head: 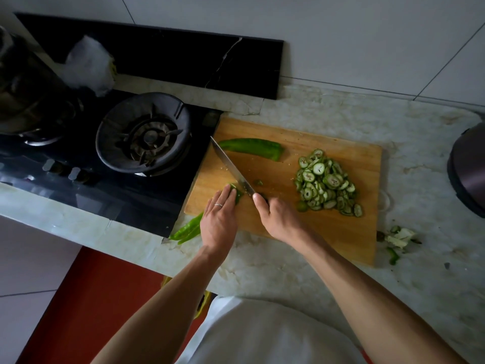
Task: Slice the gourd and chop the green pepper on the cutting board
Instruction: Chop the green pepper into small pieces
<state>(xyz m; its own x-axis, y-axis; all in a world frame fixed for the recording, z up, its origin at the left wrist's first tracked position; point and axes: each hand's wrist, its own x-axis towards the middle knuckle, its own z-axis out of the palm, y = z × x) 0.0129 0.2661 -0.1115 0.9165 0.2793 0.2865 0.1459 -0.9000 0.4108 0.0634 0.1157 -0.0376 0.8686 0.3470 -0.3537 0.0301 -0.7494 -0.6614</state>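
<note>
A wooden cutting board point(315, 224) lies on the marble counter. A heap of round gourd slices point(325, 183) covers its right part. A green pepper half point(253, 148) lies near the board's far edge. My left hand point(219, 219) presses another green pepper point(190, 228) down at the board's near left corner; the pepper's tip sticks out over the counter. My right hand point(275, 214) grips the handle of a knife point(231, 166), whose blade stands just right of my left fingertips, at the pepper's cut end. A small pepper piece point(259, 182) lies beside the blade.
A black gas stove point(143, 139) borders the board on the left, with a pot point(25, 88) on its far burner. Vegetable scraps point(400, 239) lie on the counter right of the board. A dark appliance point(468, 166) stands at the right edge.
</note>
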